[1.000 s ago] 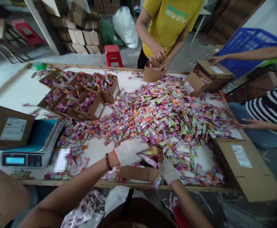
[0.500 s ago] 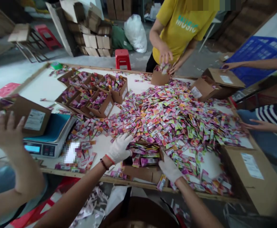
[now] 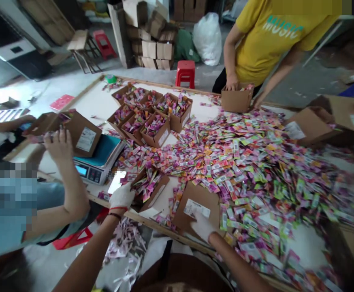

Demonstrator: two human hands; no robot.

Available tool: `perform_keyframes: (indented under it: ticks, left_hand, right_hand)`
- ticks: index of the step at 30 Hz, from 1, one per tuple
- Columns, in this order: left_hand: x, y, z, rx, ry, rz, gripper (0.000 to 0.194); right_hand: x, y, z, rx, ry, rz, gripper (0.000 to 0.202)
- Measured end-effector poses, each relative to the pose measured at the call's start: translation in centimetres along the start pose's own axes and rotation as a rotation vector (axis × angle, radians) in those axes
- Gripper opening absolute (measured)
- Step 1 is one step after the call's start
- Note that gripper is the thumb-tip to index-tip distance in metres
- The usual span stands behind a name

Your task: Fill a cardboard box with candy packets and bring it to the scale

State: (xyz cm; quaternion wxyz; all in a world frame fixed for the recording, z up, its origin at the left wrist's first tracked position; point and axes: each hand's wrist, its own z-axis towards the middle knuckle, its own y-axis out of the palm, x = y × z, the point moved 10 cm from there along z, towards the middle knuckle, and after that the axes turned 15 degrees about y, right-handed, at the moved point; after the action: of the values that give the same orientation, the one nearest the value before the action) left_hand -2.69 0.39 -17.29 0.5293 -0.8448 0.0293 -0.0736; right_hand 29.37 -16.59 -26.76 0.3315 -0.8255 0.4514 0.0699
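Landmark: scale (image 3: 99, 160), teal-topped, at the table's left edge.
Writing: "MUSIC" on the yellow shirt (image 3: 278, 34) far across from the scale; white label on the empty box (image 3: 199, 207), print too blurred to read.
Hard to see: sachet pile (image 3: 256, 162) smeared toward the right; sachet print illegible.
Left hand (image 3: 121, 197): gloved, just right of the scale, closed on the rim of the filled box (image 3: 148, 184), tilted, crammed with sachets.
Right hand (image 3: 203, 226): gloved, farther right, fingers spread flat on the empty box; probably pressing, not gripping.
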Motion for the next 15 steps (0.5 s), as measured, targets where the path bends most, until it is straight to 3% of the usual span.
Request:
perform_keyframes:
  ticks: [2, 4, 6, 8, 10, 12, 13, 15]
  left_hand:
    - [1.9, -3.3, -0.9, 0.178, 0.052, 0.067, 0.043]
    - [5.8, -6.7, -2.8, 0.448, 0.193, 0.066, 0.044]
    - [11.1, -7.2, -4.8, 0.56, 0.411, -0.073, 0.035]
    - [16.9, -4.1, -5.6, 0.406, 0.616, -0.259, 0.028]
    - [21.4, 1.6, -5.4, 0.11, 0.627, -0.372, 0.029]
    - [23.2, 7.2, -4.8, -0.126, 0.464, -0.428, 0.036]
    - [23.6, 9.1, -4.6, -0.189, 0.39, -0.447, 0.037]
    - [24.1, 11.0, -4.1, -0.214, 0.316, -0.487, 0.037]
  right_hand:
    - [6.4, -1.9, -0.3, 0.092, 0.166, 0.023, 0.021]
    - [11.3, -3.9, -1.0, 0.16, 0.272, 0.049, 0.029]
    - [14.8, -5.6, -1.8, 0.206, 0.34, 0.07, 0.034]
    - [17.5, -6.7, -2.4, 0.242, 0.398, 0.088, 0.034]
    - [19.8, -7.0, -2.5, 0.27, 0.451, 0.104, 0.035]
    - [21.8, -6.6, -2.0, 0.272, 0.508, 0.09, 0.038]
    - [22.5, -6.2, -1.8, 0.268, 0.533, 0.078, 0.042]
    - [23.7, -5.8, -1.5, 0.288, 0.593, 0.062, 0.051]
